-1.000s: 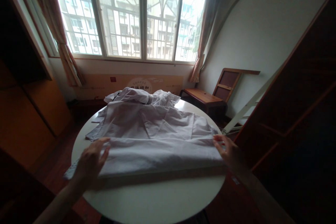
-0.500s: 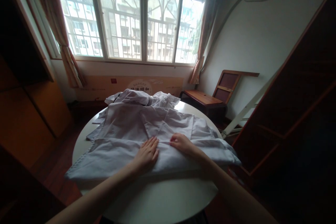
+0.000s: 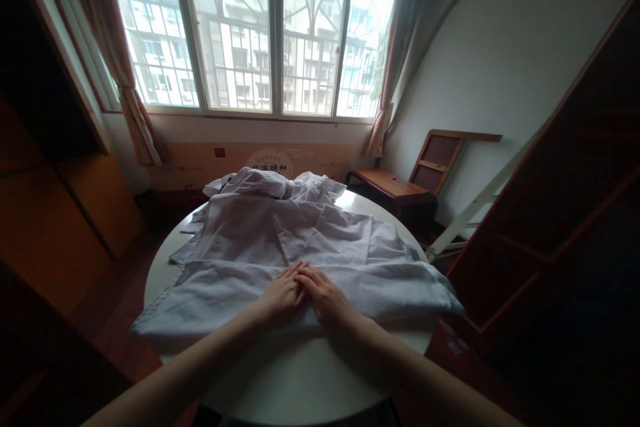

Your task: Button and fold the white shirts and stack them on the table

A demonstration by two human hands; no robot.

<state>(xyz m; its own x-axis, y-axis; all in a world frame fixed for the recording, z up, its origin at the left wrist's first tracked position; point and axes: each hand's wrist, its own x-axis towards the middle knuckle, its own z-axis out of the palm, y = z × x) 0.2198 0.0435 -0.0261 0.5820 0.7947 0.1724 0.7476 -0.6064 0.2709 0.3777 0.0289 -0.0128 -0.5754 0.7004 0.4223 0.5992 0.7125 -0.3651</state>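
Note:
A white garment [image 3: 240,227] is spread across a round white table [image 3: 280,387], its near part turned over in a long fold and its far end bunched up. My left hand [image 3: 283,295] lies flat on the folded part, fingers stretched forward. Fingertips of my right hand [image 3: 325,295] rest against and partly over the left hand's fingers, just above the fold. Both hands are open, and neither grips the cloth. Part of the left hand's fingers is hidden under the right.
Beyond the table stand a long printed cardboard box [image 3: 200,167] and a low wooden seat [image 3: 387,181] at the right. An orange-brown cabinet [image 3: 100,207] is at the left; a dark wooden panel [image 3: 540,213] leans in from the right, beside a white ladder-like frame [image 3: 460,230].
My right hand has moved left, from lying apart on the cloth to touching my left hand. The left hand stays in about the same place, and the view has shifted slightly.

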